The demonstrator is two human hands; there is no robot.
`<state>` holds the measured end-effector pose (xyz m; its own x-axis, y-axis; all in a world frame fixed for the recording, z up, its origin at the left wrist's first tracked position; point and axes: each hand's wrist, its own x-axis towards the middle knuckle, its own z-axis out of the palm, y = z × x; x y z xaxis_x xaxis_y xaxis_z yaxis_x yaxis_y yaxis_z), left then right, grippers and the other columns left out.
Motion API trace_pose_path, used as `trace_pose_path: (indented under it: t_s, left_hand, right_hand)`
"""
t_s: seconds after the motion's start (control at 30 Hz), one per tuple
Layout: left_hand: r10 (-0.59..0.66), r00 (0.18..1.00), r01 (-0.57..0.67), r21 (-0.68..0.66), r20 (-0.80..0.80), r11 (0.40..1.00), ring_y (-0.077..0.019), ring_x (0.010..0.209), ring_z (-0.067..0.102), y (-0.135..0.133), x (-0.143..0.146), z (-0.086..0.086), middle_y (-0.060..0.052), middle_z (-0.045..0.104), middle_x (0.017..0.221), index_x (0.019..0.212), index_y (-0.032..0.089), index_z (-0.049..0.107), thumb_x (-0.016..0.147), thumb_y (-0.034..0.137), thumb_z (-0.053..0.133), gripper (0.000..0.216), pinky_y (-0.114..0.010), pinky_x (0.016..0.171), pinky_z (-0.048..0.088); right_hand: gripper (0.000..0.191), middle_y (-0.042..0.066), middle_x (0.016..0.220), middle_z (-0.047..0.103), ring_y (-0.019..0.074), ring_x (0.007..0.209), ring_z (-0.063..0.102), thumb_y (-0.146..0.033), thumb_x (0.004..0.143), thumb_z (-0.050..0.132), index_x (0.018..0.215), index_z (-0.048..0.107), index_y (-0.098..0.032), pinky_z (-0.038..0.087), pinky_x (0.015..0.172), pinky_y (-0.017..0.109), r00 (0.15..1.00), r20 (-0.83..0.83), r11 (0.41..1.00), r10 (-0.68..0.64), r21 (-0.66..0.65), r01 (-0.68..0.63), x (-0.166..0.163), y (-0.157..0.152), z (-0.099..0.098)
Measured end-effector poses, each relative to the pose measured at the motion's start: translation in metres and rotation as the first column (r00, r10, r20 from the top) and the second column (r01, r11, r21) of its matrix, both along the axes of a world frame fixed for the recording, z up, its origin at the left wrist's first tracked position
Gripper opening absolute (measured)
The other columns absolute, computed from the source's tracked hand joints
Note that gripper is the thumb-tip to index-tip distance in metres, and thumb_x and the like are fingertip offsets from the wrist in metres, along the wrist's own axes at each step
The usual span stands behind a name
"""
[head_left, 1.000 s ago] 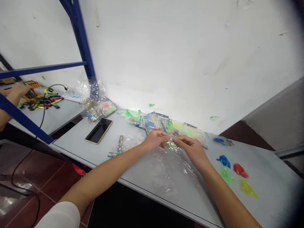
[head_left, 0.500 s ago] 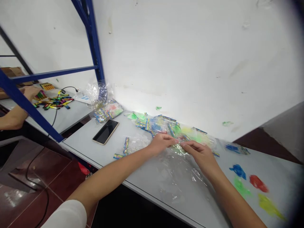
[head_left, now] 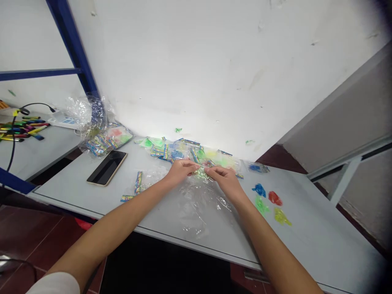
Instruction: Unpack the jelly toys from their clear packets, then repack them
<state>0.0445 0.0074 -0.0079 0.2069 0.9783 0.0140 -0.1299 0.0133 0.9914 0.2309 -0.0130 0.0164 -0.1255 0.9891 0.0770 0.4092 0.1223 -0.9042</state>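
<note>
Over the middle of the grey table, my left hand (head_left: 183, 170) and my right hand (head_left: 225, 179) pinch the upper edge of a large clear plastic bag (head_left: 196, 208), their fingertips close together. The bag hangs down toward the table's front. Behind my hands lies a heap of small clear packets (head_left: 176, 153) with colourful printed headers, holding green, blue, yellow and red pieces. A flattened clear packet (head_left: 153, 176) with a printed strip rests left of my left hand. Right of my right hand are small crumpled pieces: blue (head_left: 259, 189), red (head_left: 275, 198), green (head_left: 261, 204) and yellow (head_left: 281, 216).
A phone (head_left: 107, 168) lies on the table (head_left: 76, 192) at the left. Beyond it sits a crinkled clear bag (head_left: 107, 139) of packets beside a blue metal post (head_left: 82, 61). Markers (head_left: 24, 128) and a cable lie on the neighbouring table. A white wall stands behind.
My view has swung to the right, so the co-worker's arm at the left has left the picture. Both my hands still pinch the clear bag in nearly the same pose.
</note>
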Motion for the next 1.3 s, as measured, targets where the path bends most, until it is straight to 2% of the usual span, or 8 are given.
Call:
trace_pose_path:
  t_s: [0.2, 0.4, 0.6, 0.77, 0.93, 1.0, 1.1, 1.3]
  left_hand:
    - [0.039, 0.999, -0.039, -0.015, 0.009, 0.999, -0.0133, 0.068, 0.055, 0.001, -0.002, 0.001, -0.004, 0.066, 0.075, 0.076, 0.015, 0.075, 0.068, 0.044, 0.076, 0.030, -0.027, 0.065, 0.043]
    - [0.088, 0.995, -0.092, -0.073, -0.055, 0.993, -0.0136, 0.064, 0.057, -0.001, -0.002, 0.002, -0.004, 0.066, 0.072, 0.076, 0.015, 0.072, 0.070, 0.038, 0.074, 0.024, -0.028, 0.065, 0.044]
    - [0.290, 0.953, -0.281, 0.097, -0.088, 0.955, -0.0197, 0.076, 0.066, 0.004, -0.015, 0.021, -0.006, 0.072, 0.076, 0.094, 0.016, 0.067, 0.075, 0.032, 0.068, 0.025, -0.030, 0.073, 0.047]
    - [0.357, 0.927, -0.329, 0.210, -0.115, 0.921, -0.0222, 0.088, 0.068, -0.016, -0.057, 0.037, -0.006, 0.072, 0.086, 0.086, 0.016, 0.068, 0.078, 0.041, 0.065, 0.025, -0.032, 0.085, 0.048]
    - [0.517, 0.696, -0.345, 0.399, -0.499, 0.849, -0.0221, 0.091, 0.065, -0.070, -0.119, 0.033, -0.004, 0.074, 0.093, 0.087, 0.021, 0.071, 0.083, 0.045, 0.060, 0.027, -0.027, 0.075, 0.047]
    - [0.564, 0.571, -0.366, 0.429, -0.596, 0.825, -0.0222, 0.091, 0.065, -0.092, -0.138, 0.027, -0.003, 0.073, 0.094, 0.087, 0.022, 0.071, 0.082, 0.046, 0.059, 0.027, -0.026, 0.068, 0.047]
    - [0.580, 0.486, -0.344, 0.467, -0.654, 0.815, -0.0236, 0.096, 0.063, -0.115, -0.152, 0.015, -0.003, 0.072, 0.100, 0.093, 0.023, 0.070, 0.084, 0.047, 0.056, 0.029, -0.025, 0.056, 0.045]
    - [0.625, 0.424, -0.224, 0.593, -0.655, 0.774, -0.0240, 0.099, 0.063, -0.128, -0.153, -0.009, -0.005, 0.071, 0.098, 0.094, 0.023, 0.068, 0.088, 0.043, 0.053, 0.026, -0.036, 0.089, 0.048]
  right_hand:
    - [0.042, 0.001, 0.066, 0.058, 0.0167, 0.068, 0.052, -0.059, 0.072, 0.069, 0.062, 0.063, -0.019, 0.046, 0.070, 0.033, 0.991, -0.115, 0.998, -0.065, -0.014, 0.064, 0.003, 0.005, -0.003]
    - [0.036, 0.002, 0.073, 0.065, 0.0178, 0.073, 0.060, -0.054, 0.067, 0.075, 0.074, 0.067, -0.020, 0.050, 0.074, 0.034, 0.982, -0.182, 0.984, 0.045, -0.161, -0.075, 0.003, 0.002, -0.002]
    - [0.028, 0.000, 0.067, 0.060, 0.0126, 0.060, 0.051, -0.046, 0.072, 0.072, 0.071, 0.065, -0.018, 0.042, 0.061, 0.028, 0.986, -0.110, 0.959, 0.129, -0.238, -0.152, 0.011, 0.002, -0.002]
    - [0.024, -0.001, 0.068, 0.058, 0.0105, 0.057, 0.046, -0.043, 0.075, 0.069, 0.071, 0.065, -0.019, 0.038, 0.056, 0.026, 0.969, -0.110, 0.927, 0.222, -0.283, -0.245, 0.014, 0.000, -0.001]
    - [0.020, 0.000, 0.074, 0.061, 0.0145, 0.073, 0.058, -0.038, 0.072, 0.074, 0.068, 0.065, -0.021, 0.052, 0.069, 0.029, 0.946, -0.300, 0.956, 0.121, -0.222, -0.192, 0.006, -0.001, 0.000]
    - [0.023, 0.000, 0.074, 0.059, 0.0163, 0.077, 0.062, -0.037, 0.070, 0.076, 0.066, 0.062, -0.020, 0.055, 0.074, 0.031, 0.892, -0.451, 0.959, 0.037, -0.236, -0.159, 0.002, -0.001, 0.000]
    - [0.025, -0.002, 0.067, 0.055, 0.0165, 0.071, 0.065, -0.034, 0.068, 0.077, 0.065, 0.057, -0.019, 0.058, 0.069, 0.032, 0.814, -0.579, 0.948, -0.048, -0.283, -0.145, -0.002, 0.000, -0.001]
    - [0.028, -0.001, 0.066, 0.060, 0.0164, 0.066, 0.066, -0.029, 0.060, 0.081, 0.066, 0.055, -0.020, 0.055, 0.057, 0.027, 0.824, -0.546, 0.944, -0.152, -0.328, -0.044, 0.001, 0.004, -0.001]
